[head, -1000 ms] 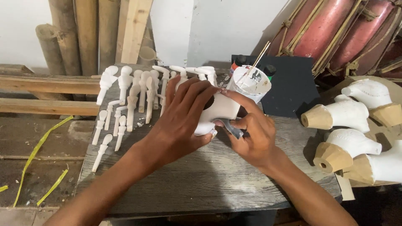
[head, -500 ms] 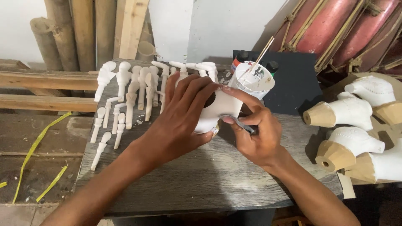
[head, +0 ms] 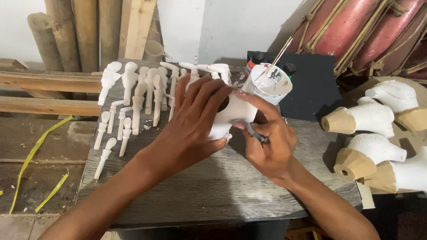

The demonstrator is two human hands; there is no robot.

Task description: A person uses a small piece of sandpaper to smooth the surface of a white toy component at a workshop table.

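Note:
My left hand (head: 192, 123) wraps over a white-painted carved wooden piece (head: 234, 115) and holds it against the grey wooden tabletop (head: 209, 191). A dark round patch shows on the piece beside my left fingers. My right hand (head: 267, 135) pinches a thin grey-handled brush (head: 254, 131), its tip at the piece's lower right side. Most of the piece is hidden under my left palm.
Several small white carved parts (head: 142, 100) lie in rows at the table's back left. A white cup (head: 269, 82) with a stick stands behind my hands, beside dark bottles on a black board (head: 311, 89). White-and-bare-wood carved bodies (head: 371, 142) pile at right. Bamboo poles lean at the back.
My right hand has shifted a little along the white piece with the brush. My left hand keeps its hold in the same place.

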